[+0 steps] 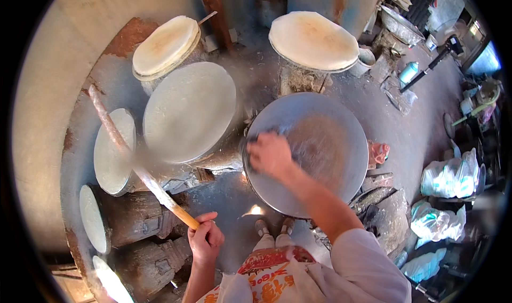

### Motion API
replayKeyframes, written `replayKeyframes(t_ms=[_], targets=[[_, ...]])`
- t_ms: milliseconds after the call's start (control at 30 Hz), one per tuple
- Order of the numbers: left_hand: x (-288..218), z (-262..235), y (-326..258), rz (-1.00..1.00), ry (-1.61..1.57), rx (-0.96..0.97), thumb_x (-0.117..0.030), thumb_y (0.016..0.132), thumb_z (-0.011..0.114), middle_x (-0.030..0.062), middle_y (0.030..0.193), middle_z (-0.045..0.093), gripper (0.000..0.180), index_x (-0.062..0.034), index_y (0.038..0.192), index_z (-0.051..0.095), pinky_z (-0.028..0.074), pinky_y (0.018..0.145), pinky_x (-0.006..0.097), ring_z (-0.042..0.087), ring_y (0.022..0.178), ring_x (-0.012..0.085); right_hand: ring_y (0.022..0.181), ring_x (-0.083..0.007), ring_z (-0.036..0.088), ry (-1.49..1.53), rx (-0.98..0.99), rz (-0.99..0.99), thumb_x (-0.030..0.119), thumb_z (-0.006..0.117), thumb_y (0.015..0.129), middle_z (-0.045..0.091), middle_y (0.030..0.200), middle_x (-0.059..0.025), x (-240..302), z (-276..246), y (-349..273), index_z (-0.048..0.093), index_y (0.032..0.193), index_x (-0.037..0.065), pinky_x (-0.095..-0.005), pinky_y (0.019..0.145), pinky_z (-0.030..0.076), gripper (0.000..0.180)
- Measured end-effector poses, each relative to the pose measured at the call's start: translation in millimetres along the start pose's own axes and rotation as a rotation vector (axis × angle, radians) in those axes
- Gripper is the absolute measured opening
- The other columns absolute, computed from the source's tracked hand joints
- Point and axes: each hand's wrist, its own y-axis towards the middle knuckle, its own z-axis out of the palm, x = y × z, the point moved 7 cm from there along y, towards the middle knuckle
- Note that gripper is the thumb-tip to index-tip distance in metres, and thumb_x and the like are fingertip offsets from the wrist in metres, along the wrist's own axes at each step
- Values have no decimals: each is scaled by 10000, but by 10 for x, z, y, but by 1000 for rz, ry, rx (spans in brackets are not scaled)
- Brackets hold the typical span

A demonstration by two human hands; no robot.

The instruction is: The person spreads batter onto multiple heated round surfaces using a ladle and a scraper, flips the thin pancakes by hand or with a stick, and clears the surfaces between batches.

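Note:
My left hand (206,238), low in the middle, is closed around the yellowish end of a long wooden stick (154,186). The stick slants up to the left, and its far part is crusted with a pale coating. Directly in front of me lies a large round griddle (320,193), dark grey with a brownish patch. My right hand (270,153) is over the left part of its surface, fingers curled; whatever they hold, if anything, is hidden. Left of the griddle is a big round of pale grey batter (189,111) on another round top, partly blurred by haze.
Two stacks of pale round flatbreads, one far left (166,44) and one far centre (314,39), rest on stands. Smaller pale rounds (114,151) line the left side. Plastic bags (450,177) lie at right. A metal basin (401,25) and a blue spray can (409,72) are farther back.

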Motion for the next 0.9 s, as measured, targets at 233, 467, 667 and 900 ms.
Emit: replayKeyframes(t_ms=[233,467,667,900], targets=[[-358,-187,73,90,-7,17,-52,851,402,-9,427,326,245,6,970,608,232,333,257,258,334,85,772,-289,544,-151,-215,341,161,666,633,553,780,-97,-650,-889,-1603,658,895,107,-430,691,435,267],[-251,-8,126,107,-85,12,-83,849,407,-22,434,310,251,-32,989,610,239,322,239,261,335,77,887,-294,560,-172,-140,423,291,643,695,583,908,-101,-1796,-679,565,687,917,175,-403,745,473,255],[-374,-168,-498,-6,-305,-125,-50,865,450,-48,530,355,252,22,1071,577,215,383,213,276,412,45,851,-304,550,189,72,-371,201,649,642,552,897,-112,820,-125,-573,667,901,139,-431,741,458,267],[-549,-1366,-2099,387,-413,-387,-75,882,455,-44,512,346,245,19,1081,562,208,372,205,270,395,43,844,-338,548,456,272,-287,79,646,613,550,859,-146,1367,373,-1377,651,874,32,-439,763,453,265]])
